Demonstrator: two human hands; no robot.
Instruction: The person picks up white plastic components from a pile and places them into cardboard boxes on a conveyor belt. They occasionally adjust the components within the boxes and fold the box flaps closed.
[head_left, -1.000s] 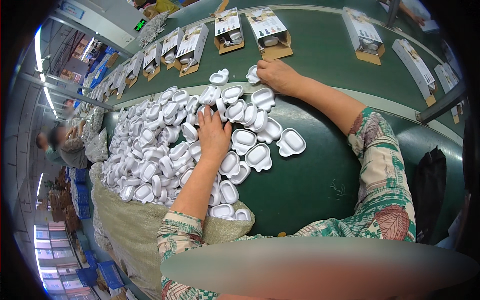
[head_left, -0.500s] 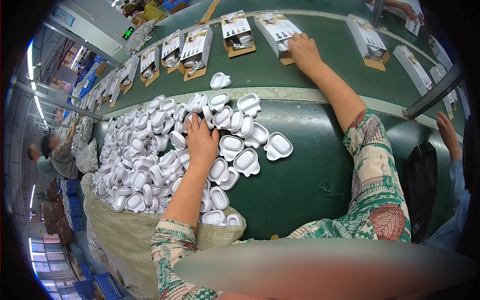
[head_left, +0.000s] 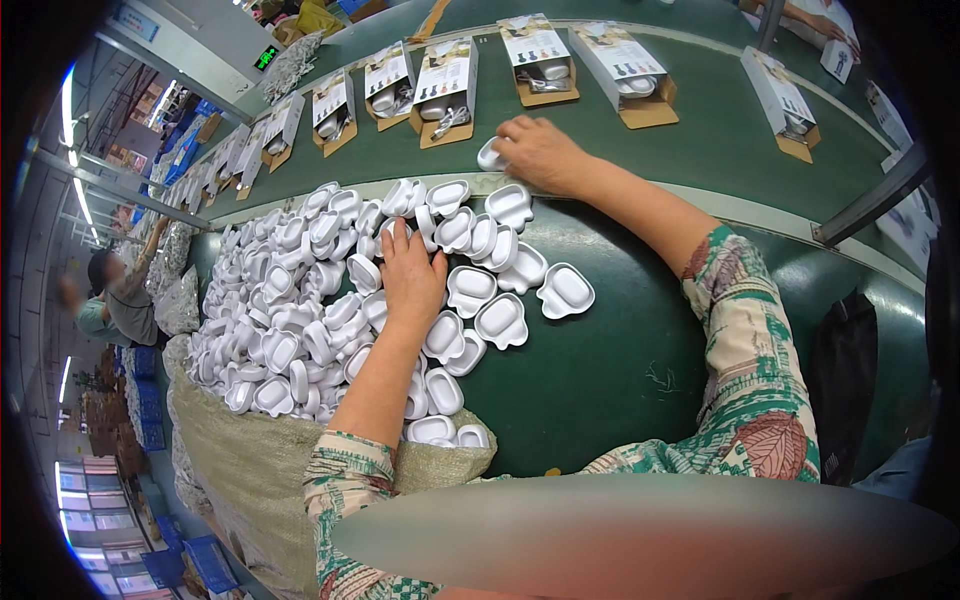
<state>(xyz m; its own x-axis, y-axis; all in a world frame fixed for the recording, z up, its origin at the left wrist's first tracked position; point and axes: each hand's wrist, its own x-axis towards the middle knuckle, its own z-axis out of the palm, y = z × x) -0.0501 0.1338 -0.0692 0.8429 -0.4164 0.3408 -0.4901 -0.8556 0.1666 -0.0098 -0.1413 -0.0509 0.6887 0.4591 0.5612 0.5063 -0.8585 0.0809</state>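
Observation:
A large pile of white plastic dish-shaped pieces (head_left: pixel 278 348), each with a rounded hollow and a scalloped edge, covers the left of the green table. My left hand (head_left: pixel 412 285) lies on the right side of the pile, its fingers stretched over the pieces and holding none of them. Out on the green belt, my right hand (head_left: pixel 540 155) closes its fingers on a single white plastic piece (head_left: pixel 490 156), partly hidden by them. Beyond that hand stand open cartons (head_left: pixel 533 42) with white parts and cables in their near ends; another carton (head_left: pixel 622 60) stands farther right.
A pale rail (head_left: pixel 745 207) divides the table from the belt. A woven sack (head_left: pixel 235 455) lies under the pile's near edge. At right, a metal post (head_left: pixel 875 195) slants across, with a black bag (head_left: pixel 845 385) below. Other people work at far left and top right.
My right hand has left the carton and come nearer and left, onto the loose white piece. The cartons have shifted right along the belt. My left hand stays on the pile.

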